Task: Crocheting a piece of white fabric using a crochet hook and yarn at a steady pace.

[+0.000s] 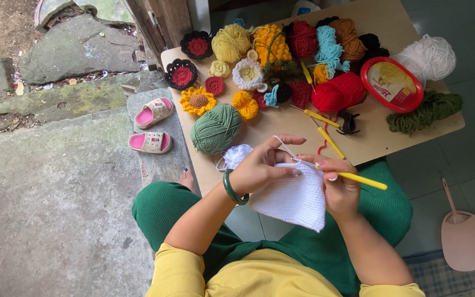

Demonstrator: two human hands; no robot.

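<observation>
White crochet piece (pixel 298 201), held at frame centre over the green-clad lap, just below the near edge of the counter (pixel 377 144). Left hand (pixel 259 168) closed on its upper left corner, thumb laid across the top edge, a strand of white yarn looped up over the fingers; green bangle (pixel 233 190) on that wrist. Right hand (pixel 341 187) closed as well, grip pinching the upper right corner together with a yellow crochet hook (pixel 358 179), handle pointing toward the right of the frame. Open room below and to both sides of the hands; counter above crowded with yarn balls and crocheted flowers, a green yarn ball (pixel 215 128) and a small white yarn ball (pixel 236 156) nearest. Two more yellow hooks (pixel 328 132) lying just above the hands. Piece itself: flat, roughly rectangular, tight even stitches, lower right corner hanging free.
</observation>
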